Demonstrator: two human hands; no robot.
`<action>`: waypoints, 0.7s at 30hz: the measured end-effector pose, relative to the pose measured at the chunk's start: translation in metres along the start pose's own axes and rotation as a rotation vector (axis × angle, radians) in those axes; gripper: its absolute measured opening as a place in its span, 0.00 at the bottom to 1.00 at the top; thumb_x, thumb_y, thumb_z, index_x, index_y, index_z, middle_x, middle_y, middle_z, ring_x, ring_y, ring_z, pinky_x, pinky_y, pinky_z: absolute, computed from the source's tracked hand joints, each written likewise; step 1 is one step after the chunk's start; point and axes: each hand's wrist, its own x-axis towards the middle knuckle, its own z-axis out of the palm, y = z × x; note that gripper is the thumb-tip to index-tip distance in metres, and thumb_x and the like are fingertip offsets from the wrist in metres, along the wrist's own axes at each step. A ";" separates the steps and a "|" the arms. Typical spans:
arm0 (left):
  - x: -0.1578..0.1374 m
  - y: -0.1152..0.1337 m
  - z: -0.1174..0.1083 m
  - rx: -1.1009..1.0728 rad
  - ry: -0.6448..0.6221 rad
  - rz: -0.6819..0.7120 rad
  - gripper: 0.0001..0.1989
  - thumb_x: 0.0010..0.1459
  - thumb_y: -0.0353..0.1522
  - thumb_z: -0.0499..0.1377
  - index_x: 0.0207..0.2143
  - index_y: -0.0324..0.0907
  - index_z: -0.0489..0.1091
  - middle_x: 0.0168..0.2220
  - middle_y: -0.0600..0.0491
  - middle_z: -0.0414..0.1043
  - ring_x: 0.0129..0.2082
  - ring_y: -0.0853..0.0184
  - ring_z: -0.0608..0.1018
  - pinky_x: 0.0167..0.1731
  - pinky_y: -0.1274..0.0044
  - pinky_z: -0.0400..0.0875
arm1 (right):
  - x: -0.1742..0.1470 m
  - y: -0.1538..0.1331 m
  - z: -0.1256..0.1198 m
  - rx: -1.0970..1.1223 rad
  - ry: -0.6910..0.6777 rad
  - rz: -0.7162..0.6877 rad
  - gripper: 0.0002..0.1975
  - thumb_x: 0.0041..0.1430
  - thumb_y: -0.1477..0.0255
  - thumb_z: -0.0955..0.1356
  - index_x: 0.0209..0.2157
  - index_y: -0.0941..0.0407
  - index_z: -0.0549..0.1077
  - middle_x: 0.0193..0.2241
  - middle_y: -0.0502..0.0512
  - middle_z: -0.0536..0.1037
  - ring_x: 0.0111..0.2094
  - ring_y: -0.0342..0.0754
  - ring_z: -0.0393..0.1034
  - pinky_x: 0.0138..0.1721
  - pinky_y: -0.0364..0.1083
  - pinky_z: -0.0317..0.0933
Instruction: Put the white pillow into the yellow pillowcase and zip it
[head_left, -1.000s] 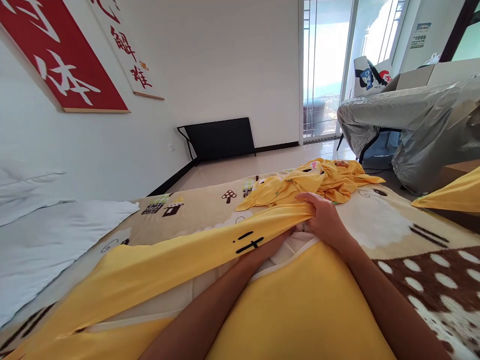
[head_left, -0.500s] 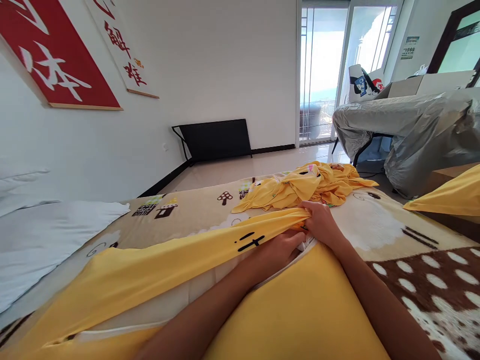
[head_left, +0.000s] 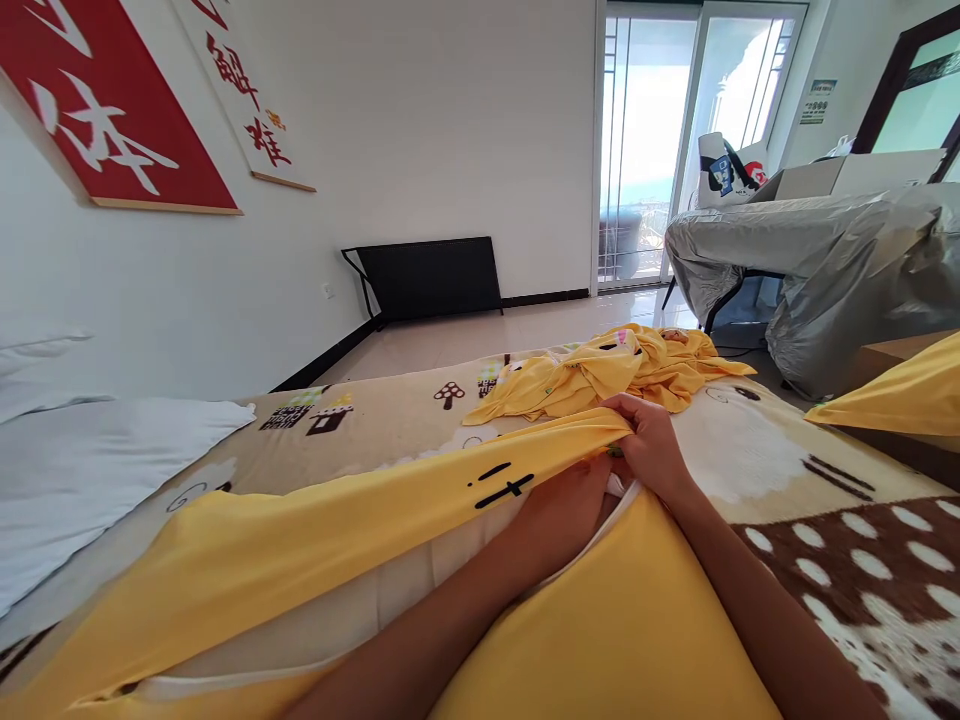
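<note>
A yellow pillowcase (head_left: pixel 300 540) with small black markings stretches across the bed in front of me, its long white-edged opening gaping. Through that gap shows a white pillow (head_left: pixel 337 605) lying inside. My right hand (head_left: pixel 651 445) is closed around the far right corner of the case, pinching the yellow cloth by the end of the opening. My left hand (head_left: pixel 574 500) reaches into the opening beside that same corner, close to the right hand. Its fingertips are tucked out of sight under the cloth, so its grip is hidden.
Crumpled yellow fabric (head_left: pixel 600 370) lies beyond my hands on the patterned blanket (head_left: pixel 405 410). White pillows (head_left: pixel 127 460) are at the left. A plastic-covered table (head_left: pixel 780 230) stands at the back right, near yellow cloth (head_left: pixel 900 385) over a cardboard box.
My left hand has pushed slightly deeper into the corner, hiding more of its fingers. The right hand has shifted a little to the right, still gripping the yellow cloth.
</note>
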 end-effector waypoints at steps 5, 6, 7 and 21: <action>0.000 0.002 -0.009 -0.196 0.099 -0.006 0.16 0.59 0.38 0.51 0.50 0.47 0.62 0.57 0.52 0.64 0.54 0.61 0.68 0.54 0.68 0.63 | 0.001 0.003 0.000 0.013 -0.032 -0.007 0.16 0.39 0.78 0.61 0.32 0.58 0.75 0.25 0.49 0.75 0.28 0.45 0.66 0.29 0.41 0.59; 0.001 0.002 -0.010 -0.214 0.086 -0.018 0.17 0.59 0.39 0.51 0.50 0.47 0.62 0.56 0.52 0.65 0.55 0.61 0.68 0.54 0.67 0.63 | 0.001 0.003 0.000 0.017 -0.049 -0.013 0.16 0.39 0.78 0.61 0.31 0.58 0.75 0.25 0.49 0.75 0.29 0.45 0.66 0.29 0.41 0.59; 0.002 0.001 -0.012 -0.231 0.074 -0.026 0.18 0.59 0.40 0.52 0.50 0.46 0.63 0.55 0.52 0.66 0.55 0.60 0.68 0.55 0.66 0.62 | 0.002 0.004 -0.001 0.019 -0.064 -0.014 0.16 0.38 0.78 0.61 0.31 0.58 0.75 0.25 0.49 0.74 0.29 0.45 0.66 0.29 0.41 0.59; 0.008 -0.011 0.001 -0.209 0.114 -0.107 0.21 0.60 0.42 0.50 0.54 0.46 0.62 0.53 0.48 0.69 0.59 0.57 0.63 0.60 0.58 0.53 | 0.002 -0.001 -0.003 -0.506 0.025 -0.091 0.17 0.36 0.80 0.61 0.30 0.56 0.73 0.27 0.52 0.74 0.30 0.46 0.66 0.32 0.42 0.56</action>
